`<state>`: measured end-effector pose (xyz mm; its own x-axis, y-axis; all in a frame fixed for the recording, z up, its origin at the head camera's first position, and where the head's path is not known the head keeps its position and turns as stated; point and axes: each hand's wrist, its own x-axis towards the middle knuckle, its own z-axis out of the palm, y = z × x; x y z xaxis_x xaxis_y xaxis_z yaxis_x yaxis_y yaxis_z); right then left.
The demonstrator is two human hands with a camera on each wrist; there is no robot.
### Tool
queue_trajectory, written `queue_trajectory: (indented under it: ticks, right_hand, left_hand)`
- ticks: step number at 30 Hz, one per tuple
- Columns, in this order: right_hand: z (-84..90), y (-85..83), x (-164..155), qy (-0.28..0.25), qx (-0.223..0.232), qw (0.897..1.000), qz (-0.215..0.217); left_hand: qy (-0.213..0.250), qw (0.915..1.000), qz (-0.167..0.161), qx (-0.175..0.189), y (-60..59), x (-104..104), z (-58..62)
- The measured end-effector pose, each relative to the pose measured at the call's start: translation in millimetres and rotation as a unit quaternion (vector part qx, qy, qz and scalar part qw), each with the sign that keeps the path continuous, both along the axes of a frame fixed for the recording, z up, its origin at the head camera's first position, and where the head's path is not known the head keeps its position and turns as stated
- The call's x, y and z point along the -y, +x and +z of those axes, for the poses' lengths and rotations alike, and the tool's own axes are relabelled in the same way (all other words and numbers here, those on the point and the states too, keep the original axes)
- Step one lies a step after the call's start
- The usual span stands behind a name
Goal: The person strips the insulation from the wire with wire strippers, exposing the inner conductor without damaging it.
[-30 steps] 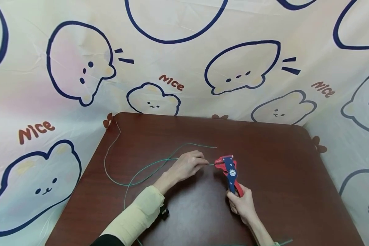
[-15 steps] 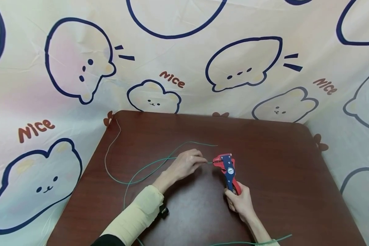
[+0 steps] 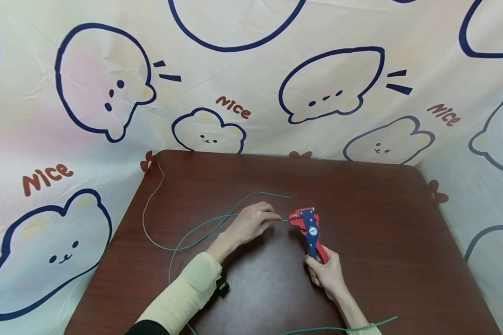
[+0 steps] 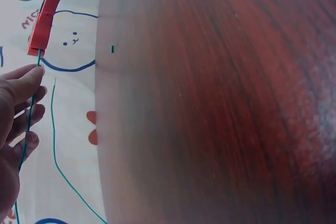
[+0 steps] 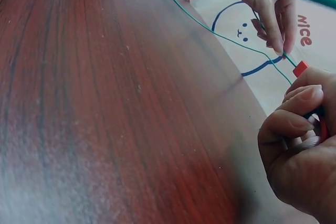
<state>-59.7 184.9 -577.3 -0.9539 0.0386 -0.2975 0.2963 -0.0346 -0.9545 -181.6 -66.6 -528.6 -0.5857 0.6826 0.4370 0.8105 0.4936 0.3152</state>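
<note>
My left hand [image 3: 253,222] pinches a thin green wire [image 3: 285,220] between thumb and fingertips, close to one end. That end runs into the red nose of a pair of red-and-blue wire strippers [image 3: 312,231], so its tip is hidden. In the left wrist view the wire [image 4: 28,124] passes along the fingers, up to the strippers [image 4: 43,30]. My right hand [image 3: 329,274] grips the strippers by their handles, nose toward the left hand. From the right wrist, curled fingers of the right hand [image 5: 291,129] cover most of the tool.
Loops of the wire cross the left half of the brown table [image 3: 385,223]. A loose end lies beyond the left hand. A green strand [image 3: 318,329] crosses the right forearm. A tiny green piece [image 4: 112,49] lies on the table. A printed cloth [image 3: 260,79] hangs behind.
Hands and strippers have shifted slightly left and up in the head view, keeping the same gap, while the view itself tilts a little. More of the green strand by the right forearm shows.
</note>
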Motion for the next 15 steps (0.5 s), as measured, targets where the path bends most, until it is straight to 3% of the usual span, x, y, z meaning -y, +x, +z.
queue_trajectory:
  ticks: [15]
  right_hand:
    - [-5.0, 1.0, -2.7, -0.014, -0.007, 1.000, -0.005]
  left_hand:
    - [0.013, 0.9999, -0.002, 0.005, 1.1, -2.3, -4.1]
